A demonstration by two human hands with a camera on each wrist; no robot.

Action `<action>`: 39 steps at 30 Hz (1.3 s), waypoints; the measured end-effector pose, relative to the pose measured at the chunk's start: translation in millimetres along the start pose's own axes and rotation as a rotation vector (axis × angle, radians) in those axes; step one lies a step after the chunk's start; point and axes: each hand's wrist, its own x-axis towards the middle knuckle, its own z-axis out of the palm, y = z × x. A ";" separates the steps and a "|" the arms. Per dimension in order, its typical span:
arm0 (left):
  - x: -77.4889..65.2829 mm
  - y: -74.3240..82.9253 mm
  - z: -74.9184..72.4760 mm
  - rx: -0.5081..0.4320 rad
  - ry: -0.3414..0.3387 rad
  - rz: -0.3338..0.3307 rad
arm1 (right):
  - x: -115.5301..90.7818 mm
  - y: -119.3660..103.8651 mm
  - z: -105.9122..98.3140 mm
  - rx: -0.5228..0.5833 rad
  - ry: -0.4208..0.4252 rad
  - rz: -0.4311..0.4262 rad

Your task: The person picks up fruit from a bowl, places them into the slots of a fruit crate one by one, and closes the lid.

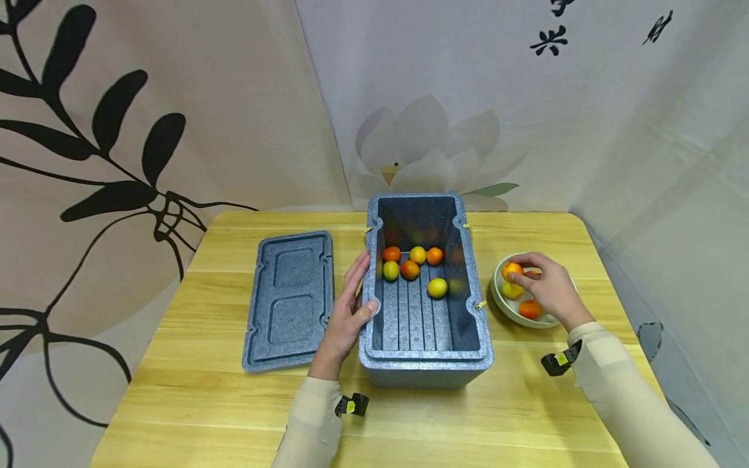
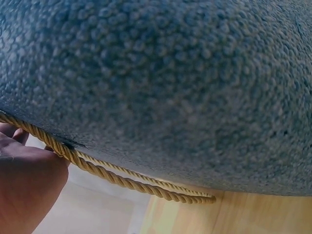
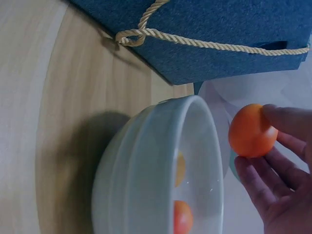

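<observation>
Above round bowl (image 3: 139, 180), right hand (image 1: 550, 287) pinching smooth fruit (image 3: 251, 130), pebbly foam box (image 1: 421, 377)

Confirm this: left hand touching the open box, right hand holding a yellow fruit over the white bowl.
One mistake: the fruit in the right hand is orange, not yellow, as the right wrist view shows. The rest holds: the left hand touches the open box, and the fruit is over the white bowl.
</observation>
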 end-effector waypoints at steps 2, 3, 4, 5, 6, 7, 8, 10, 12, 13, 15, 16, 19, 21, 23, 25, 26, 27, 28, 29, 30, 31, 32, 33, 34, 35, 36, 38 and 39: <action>0.1 -0.3 0.3 -0.003 -0.003 0.003 | 0.1 -1.7 -0.4 0.011 0.008 -0.006; 0.0 -0.7 0.3 -0.004 -0.003 0.003 | 0.5 -2.3 -0.4 0.018 0.013 -0.013; 0.0 -1.0 0.3 -0.005 -0.003 0.005 | 0.9 -3.2 -0.4 0.026 0.019 -0.022; -0.1 -1.2 0.3 -0.007 -0.003 0.006 | 1.3 -4.1 -0.3 0.036 0.026 -0.033; -0.1 -1.4 0.3 -0.008 -0.002 0.008 | 1.8 -5.0 -0.2 0.043 0.032 -0.044; 0.0 -1.5 0.4 -0.008 -0.001 0.009 | 2.5 -5.8 -0.1 0.049 0.039 -0.055; 0.0 -1.6 0.5 -0.008 0.000 0.007 | 2.9 -7.0 -0.1 0.055 0.045 -0.064; 0.1 -1.2 0.8 -0.006 0.002 0.003 | 3.3 -9.7 0.0 0.068 0.053 -0.079; 0.2 -1.0 1.1 0.000 0.001 -0.007 | 3.4 -13.2 -0.2 0.071 0.059 -0.087; 0.3 -0.8 1.3 0.002 0.000 -0.012 | 3.2 -15.4 -0.5 0.071 0.061 -0.091; 0.6 -0.7 1.7 0.005 -0.002 -0.018 | 2.9 -20.4 -1.5 0.078 0.067 -0.088; 0.6 -0.8 1.9 0.005 -0.002 -0.021 | 3.1 -22.9 -2.1 0.083 0.071 -0.088; 0.4 -0.5 2.2 0.005 -0.001 -0.021 | 4.4 -31.5 -4.3 0.090 0.082 -0.102; 0.3 -0.2 2.1 0.009 0.002 -0.020 | 6.2 -36.4 -5.5 0.093 0.091 -0.112; 0.2 0.4 2.0 0.017 0.006 -0.025 | 7.7 -40.5 -7.0 0.090 0.097 -0.122; 0.3 1.1 2.1 0.027 0.011 -0.029 | 9.3 -43.6 -8.2 0.100 0.102 -0.122; 0.4 1.3 2.2 0.030 0.012 -0.029 | 9.5 -45.0 -9.0 0.103 0.105 -0.121; 0.4 1.4 2.3 0.034 0.013 -0.030 | 10.1 -45.9 -9.7 0.107 0.107 -0.120; 0.4 1.7 2.5 0.037 0.014 -0.033 | 10.7 -46.6 -10.3 0.108 0.111 -0.121; 0.5 1.7 2.6 0.038 0.014 -0.033 | 11.1 -47.4 -11.0 0.109 0.113 -0.122; 0.5 1.6 2.7 0.039 0.014 -0.033 | 11.6 -48.2 -11.5 0.108 0.117 -0.124; 0.4 1.3 2.7 0.039 0.013 -0.032 | 11.8 -49.1 -12.3 0.103 0.120 -0.125; 0.5 1.4 2.9 0.038 0.013 -0.031 | 12.2 -50.1 -13.0 0.099 0.122 -0.127; 0.4 1.1 2.9 0.038 0.012 -0.031 | 12.6 -51.3 -13.6 0.095 0.125 -0.128; 0.5 1.1 3.0 0.037 0.011 -0.030 | 12.7 -52.9 -14.5 0.087 0.128 -0.129; 0.5 0.9 3.0 0.035 0.011 -0.028 | 12.9 -54.7 -15.2 0.081 0.130 -0.130; 0.5 1.0 3.0 0.036 0.011 -0.027 | 13.3 -56.7 -15.8 0.079 0.133 -0.131; 0.6 1.2 3.0 0.034 0.009 -0.026 | 14.4 -61.2 -16.5 0.075 0.143 -0.135; 0.6 1.1 2.9 0.033 0.008 -0.026 | 14.9 -63.8 -16.7 0.070 0.151 -0.138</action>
